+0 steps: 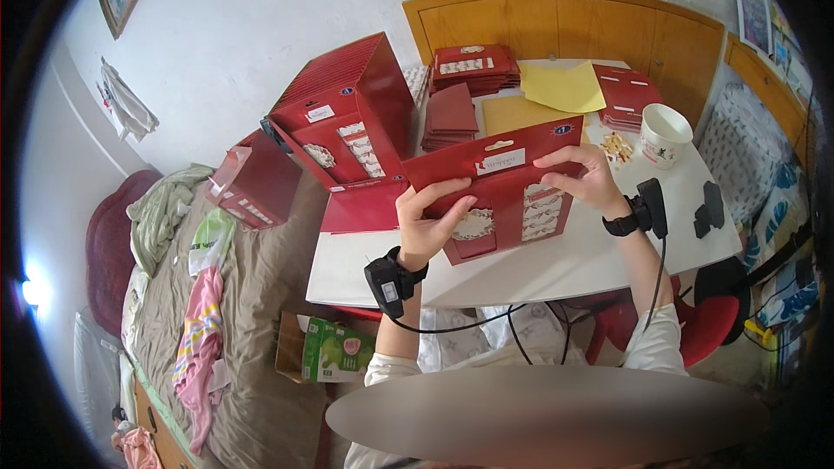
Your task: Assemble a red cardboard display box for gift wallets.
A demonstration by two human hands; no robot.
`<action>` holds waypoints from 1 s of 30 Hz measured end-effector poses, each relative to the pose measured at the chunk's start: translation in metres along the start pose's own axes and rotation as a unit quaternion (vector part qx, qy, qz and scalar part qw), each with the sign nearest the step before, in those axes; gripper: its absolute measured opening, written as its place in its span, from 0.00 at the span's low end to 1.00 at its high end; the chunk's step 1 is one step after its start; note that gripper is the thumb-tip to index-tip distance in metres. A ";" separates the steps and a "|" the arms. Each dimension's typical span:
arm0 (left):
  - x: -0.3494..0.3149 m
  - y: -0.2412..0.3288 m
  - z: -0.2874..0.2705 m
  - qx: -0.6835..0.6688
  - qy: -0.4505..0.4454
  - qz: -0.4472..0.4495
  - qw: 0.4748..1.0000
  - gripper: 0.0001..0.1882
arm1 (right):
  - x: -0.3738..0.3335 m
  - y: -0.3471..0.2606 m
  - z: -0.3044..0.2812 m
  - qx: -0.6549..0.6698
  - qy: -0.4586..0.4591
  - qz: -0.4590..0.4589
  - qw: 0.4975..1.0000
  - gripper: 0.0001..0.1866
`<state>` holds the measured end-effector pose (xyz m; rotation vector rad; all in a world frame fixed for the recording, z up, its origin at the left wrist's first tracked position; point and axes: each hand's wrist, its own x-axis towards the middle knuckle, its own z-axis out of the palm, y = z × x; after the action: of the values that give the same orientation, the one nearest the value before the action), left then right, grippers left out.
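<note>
Above the near part of the white table [373,271], a red cardboard package [504,200] with white ornate prints is held upright, tilted slightly. My left hand [422,222] grips its left edge, thumb on the front and fingers partly behind. My right hand [591,179] grips the upper right part, thumb and fingers against the front face. To the left stands a tall row of matching red packages [360,113], set close together. Behind the held package lie a pile of small dark-red cards [450,115], yellow sheets [565,87] and a stack of printed red packages [472,68].
More red packages [625,94] lie at the back right, beside a white paper tub [665,134] and small scattered bits [618,148]. Black pieces [711,208] rest at the right edge. A bed [269,321] with a red box [256,178] stands left; wrist cables hang near my lap.
</note>
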<state>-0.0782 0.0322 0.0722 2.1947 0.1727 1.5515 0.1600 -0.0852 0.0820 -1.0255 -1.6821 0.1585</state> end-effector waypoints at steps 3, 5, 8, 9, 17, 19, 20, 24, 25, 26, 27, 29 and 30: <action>0.000 0.001 0.001 -0.029 -0.005 -0.041 0.999 0.09 | 0.000 0.004 0.001 0.047 0.000 0.019 0.999 0.09; -0.001 0.001 0.000 -0.065 -0.011 -0.081 0.994 0.09 | -0.003 0.006 0.001 0.139 0.001 0.096 0.986 0.08; -0.002 0.001 0.000 -0.053 -0.007 -0.068 0.996 0.09 | -0.005 0.009 0.001 0.110 0.003 0.076 0.991 0.08; -0.002 0.001 0.000 -0.044 -0.006 -0.069 0.997 0.09 | -0.006 0.010 0.002 0.112 -0.002 0.073 0.991 0.08; -0.007 0.000 0.000 -0.049 0.041 -0.025 0.998 0.08 | -0.015 0.021 -0.003 0.119 0.077 0.056 0.988 0.07; -0.008 -0.001 -0.001 -0.044 0.037 -0.022 0.998 0.08 | -0.018 0.022 -0.005 0.102 0.080 0.063 0.990 0.07; -0.008 -0.003 -0.002 -0.046 0.029 -0.015 0.998 0.08 | -0.018 0.021 -0.005 0.106 0.075 0.058 0.990 0.07; -0.010 -0.006 -0.009 -0.049 0.020 -0.025 0.998 0.09 | -0.003 0.000 -0.006 0.063 0.060 0.048 0.995 0.10; -0.010 -0.007 -0.010 -0.045 0.034 -0.007 0.998 0.09 | 0.006 -0.009 -0.005 0.028 0.132 -0.024 0.991 0.15; -0.011 -0.007 -0.012 -0.041 0.039 -0.003 0.998 0.09 | 0.016 -0.020 -0.003 -0.003 0.207 -0.119 0.971 0.20; -0.012 -0.007 -0.013 -0.047 0.047 -0.014 0.998 0.09 | 0.025 -0.034 -0.005 0.003 0.201 -0.110 0.973 0.20; -0.013 -0.007 -0.015 -0.030 0.055 -0.013 0.998 0.14 | 0.042 -0.061 -0.007 -0.329 0.080 -0.130 0.932 0.26; -0.013 -0.007 -0.015 -0.027 0.062 -0.015 0.998 0.14 | 0.053 -0.070 -0.002 -0.314 0.088 -0.174 0.929 0.26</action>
<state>-0.0960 0.0386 0.0618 2.0464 0.1995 1.6571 0.1227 -0.0927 0.1615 -1.1327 -1.7521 -0.7289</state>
